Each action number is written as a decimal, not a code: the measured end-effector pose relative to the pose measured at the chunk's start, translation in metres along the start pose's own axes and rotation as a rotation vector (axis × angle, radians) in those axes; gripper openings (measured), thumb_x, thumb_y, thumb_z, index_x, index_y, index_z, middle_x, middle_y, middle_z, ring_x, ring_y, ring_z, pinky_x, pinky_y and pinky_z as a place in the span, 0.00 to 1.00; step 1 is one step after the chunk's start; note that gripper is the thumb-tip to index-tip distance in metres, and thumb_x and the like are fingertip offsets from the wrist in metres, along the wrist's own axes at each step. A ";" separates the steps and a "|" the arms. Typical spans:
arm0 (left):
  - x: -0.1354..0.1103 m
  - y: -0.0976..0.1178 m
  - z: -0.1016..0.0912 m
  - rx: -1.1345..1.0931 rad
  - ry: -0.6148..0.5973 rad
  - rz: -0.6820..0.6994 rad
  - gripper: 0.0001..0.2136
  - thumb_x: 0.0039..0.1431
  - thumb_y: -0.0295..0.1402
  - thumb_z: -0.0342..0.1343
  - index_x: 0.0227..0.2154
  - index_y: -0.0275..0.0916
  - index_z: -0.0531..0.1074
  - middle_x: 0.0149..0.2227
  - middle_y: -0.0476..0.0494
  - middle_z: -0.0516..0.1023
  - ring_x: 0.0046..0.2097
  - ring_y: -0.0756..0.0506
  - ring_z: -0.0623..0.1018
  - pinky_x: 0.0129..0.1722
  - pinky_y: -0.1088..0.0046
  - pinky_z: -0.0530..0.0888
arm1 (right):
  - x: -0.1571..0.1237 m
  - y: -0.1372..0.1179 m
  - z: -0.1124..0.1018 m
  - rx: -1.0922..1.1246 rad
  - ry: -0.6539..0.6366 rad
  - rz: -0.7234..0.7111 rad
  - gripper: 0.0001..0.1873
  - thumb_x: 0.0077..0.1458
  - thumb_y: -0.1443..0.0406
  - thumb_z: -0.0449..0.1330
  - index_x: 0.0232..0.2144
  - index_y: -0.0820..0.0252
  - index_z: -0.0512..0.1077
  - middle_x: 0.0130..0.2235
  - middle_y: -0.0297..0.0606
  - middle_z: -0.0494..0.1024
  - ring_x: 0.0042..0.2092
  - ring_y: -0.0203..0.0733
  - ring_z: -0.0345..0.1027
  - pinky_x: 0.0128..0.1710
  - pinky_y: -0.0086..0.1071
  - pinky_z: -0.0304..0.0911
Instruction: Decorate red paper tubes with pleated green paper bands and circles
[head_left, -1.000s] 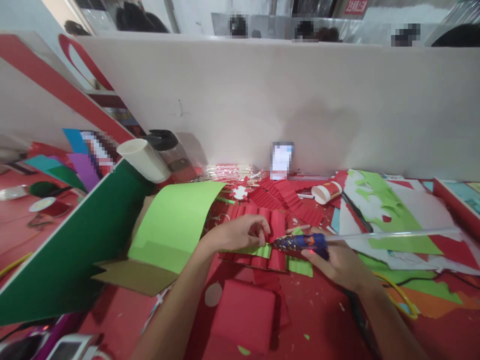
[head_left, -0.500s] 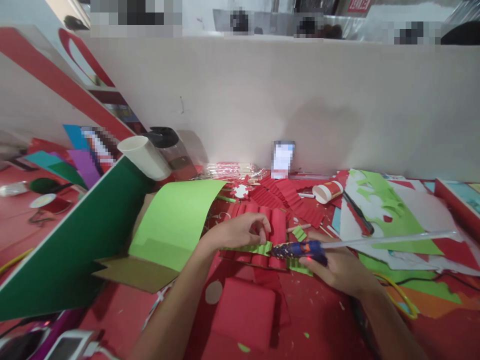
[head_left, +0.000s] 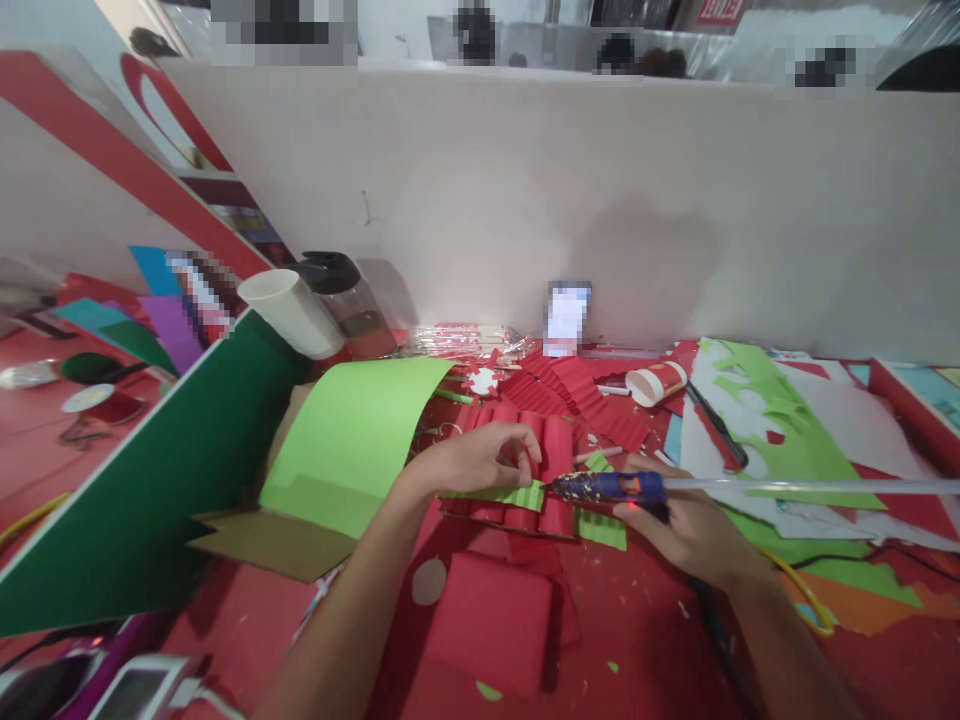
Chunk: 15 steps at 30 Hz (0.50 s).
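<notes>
My right hand (head_left: 694, 530) is wrapped round a dark blue hot glue gun (head_left: 615, 487) with a long clear glue stick out of its back. Its nozzle points left and meets the end of a green pleated paper strip (head_left: 529, 495). My left hand (head_left: 502, 455) is closed in a pinch at that strip, its fingertips partly hidden. Under both lies a row of red paper rolls (head_left: 556, 450) on a cardboard base. Another green pleated piece (head_left: 602, 528) lies just right of the rolls, below the glue gun.
A red square box (head_left: 489, 625) lies in front. At left are a green board (head_left: 150, 490), a light green sheet (head_left: 352, 440), a paper cup (head_left: 289, 310) and a bottle (head_left: 349, 300). A phone (head_left: 567, 318) leans on the white partition. Paper scraps and a cutter (head_left: 716, 425) lie right.
The glue gun has shifted slightly right and turned more level, its glue stick swinging lower. My left hand stays almost in place at the green strip.
</notes>
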<state>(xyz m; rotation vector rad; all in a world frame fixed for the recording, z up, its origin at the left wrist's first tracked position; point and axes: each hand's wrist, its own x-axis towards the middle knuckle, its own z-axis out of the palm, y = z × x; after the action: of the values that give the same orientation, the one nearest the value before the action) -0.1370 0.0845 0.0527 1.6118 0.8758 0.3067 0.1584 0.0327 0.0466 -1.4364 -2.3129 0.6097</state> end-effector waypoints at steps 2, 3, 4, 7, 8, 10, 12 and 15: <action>0.000 0.000 0.000 -0.003 -0.006 0.005 0.10 0.53 0.25 0.54 0.39 0.39 0.70 0.35 0.47 0.77 0.37 0.49 0.75 0.36 0.74 0.70 | 0.003 -0.003 -0.001 0.005 -0.032 -0.003 0.17 0.59 0.56 0.57 0.46 0.56 0.74 0.45 0.43 0.79 0.47 0.52 0.73 0.49 0.42 0.68; 0.000 0.001 -0.001 -0.005 -0.007 0.008 0.10 0.53 0.25 0.54 0.39 0.39 0.70 0.35 0.47 0.77 0.36 0.49 0.75 0.36 0.74 0.70 | 0.004 -0.003 -0.002 0.011 -0.039 -0.009 0.16 0.59 0.56 0.56 0.46 0.57 0.73 0.44 0.43 0.79 0.47 0.52 0.73 0.48 0.41 0.68; -0.001 0.001 -0.001 -0.005 -0.008 0.010 0.10 0.53 0.25 0.54 0.39 0.39 0.70 0.35 0.47 0.77 0.36 0.49 0.75 0.35 0.74 0.70 | 0.004 -0.004 -0.002 0.015 -0.032 -0.013 0.17 0.59 0.56 0.56 0.46 0.57 0.73 0.44 0.43 0.79 0.47 0.52 0.73 0.47 0.40 0.68; 0.000 0.001 -0.001 -0.009 -0.011 0.012 0.09 0.53 0.25 0.55 0.39 0.39 0.70 0.35 0.47 0.77 0.36 0.49 0.74 0.35 0.74 0.70 | 0.003 -0.002 -0.001 0.015 0.018 -0.014 0.17 0.59 0.56 0.57 0.46 0.59 0.74 0.46 0.45 0.78 0.49 0.53 0.72 0.48 0.41 0.67; 0.000 0.000 -0.001 -0.015 -0.012 0.012 0.09 0.53 0.25 0.55 0.39 0.39 0.70 0.35 0.47 0.77 0.36 0.49 0.74 0.35 0.74 0.70 | 0.003 -0.001 -0.001 0.015 0.021 -0.010 0.17 0.59 0.56 0.57 0.46 0.59 0.74 0.46 0.45 0.78 0.49 0.53 0.72 0.48 0.41 0.67; 0.000 -0.001 -0.001 -0.029 -0.010 0.010 0.09 0.53 0.26 0.55 0.38 0.39 0.70 0.35 0.47 0.77 0.36 0.49 0.75 0.35 0.74 0.70 | 0.003 -0.001 -0.001 0.028 0.010 -0.003 0.17 0.59 0.56 0.57 0.47 0.59 0.73 0.46 0.45 0.78 0.49 0.53 0.72 0.49 0.41 0.67; 0.001 -0.002 0.000 -0.038 -0.005 0.005 0.09 0.53 0.26 0.55 0.38 0.40 0.70 0.36 0.47 0.77 0.37 0.49 0.75 0.35 0.74 0.70 | 0.004 -0.003 -0.002 0.061 -0.008 -0.003 0.18 0.59 0.57 0.57 0.48 0.58 0.72 0.47 0.44 0.78 0.49 0.53 0.72 0.49 0.41 0.67; 0.001 -0.002 0.001 -0.041 0.004 0.000 0.08 0.53 0.26 0.55 0.37 0.40 0.70 0.36 0.47 0.77 0.36 0.49 0.75 0.34 0.75 0.69 | 0.007 -0.007 -0.004 0.119 -0.016 -0.008 0.18 0.59 0.58 0.57 0.49 0.56 0.71 0.48 0.43 0.78 0.49 0.52 0.72 0.48 0.40 0.67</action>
<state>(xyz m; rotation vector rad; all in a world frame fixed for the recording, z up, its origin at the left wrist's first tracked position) -0.1365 0.0849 0.0501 1.5736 0.8679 0.3259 0.1523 0.0367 0.0537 -1.3719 -2.2526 0.7459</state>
